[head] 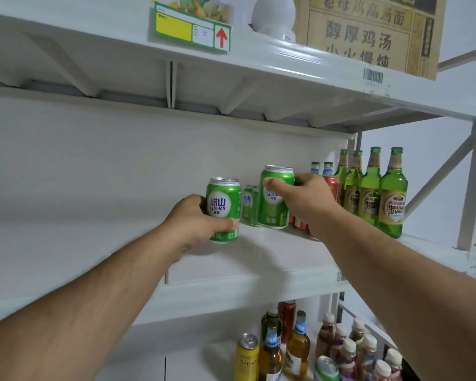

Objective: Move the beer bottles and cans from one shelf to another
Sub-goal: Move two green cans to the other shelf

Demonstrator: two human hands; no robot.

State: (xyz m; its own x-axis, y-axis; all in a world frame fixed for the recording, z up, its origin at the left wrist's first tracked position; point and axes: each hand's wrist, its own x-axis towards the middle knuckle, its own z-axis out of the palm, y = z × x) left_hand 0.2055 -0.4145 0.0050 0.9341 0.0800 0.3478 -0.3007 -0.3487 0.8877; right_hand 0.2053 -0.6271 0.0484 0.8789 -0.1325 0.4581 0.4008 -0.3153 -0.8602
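Two green aluminium Laoshan beer cans are in my hands, both up at the middle white metal shelf point(259, 259). My left hand point(195, 218) is curled round the first green can point(223, 207), thumb across the lower front and fingers behind, holding it upright near the middle of the shelf; I cannot tell whether its base touches the board. My right hand point(308, 196) grips the second green can point(275, 199) from its right side, thumb on the front near the top, and that can is tilted slightly and sits a little further back and to the right of the first.

Between the two, against the shelf's back, stands a third green beer can point(249, 204), partly hidden. Behind my right hand are red cans point(331, 185), mostly covered, and two blue-capped bottle tops point(321, 166) show above them. At the right end of the shelf stand four green glass Yanjing beer bottles point(374, 188) with gold labels, upright and close together.

On the shelf below, toward its right end, stand a yellow can point(247, 358), amber glass bottles with blue neck labels point(297, 350), another green can point(326, 368) and a cluster of white-capped brownish bottles point(360, 350).

On the top shelf's front edge hangs a green-and-yellow price tag with a red arrow point(193, 30), with a tan cardboard box printed in Chinese characters point(368, 34) to its right.
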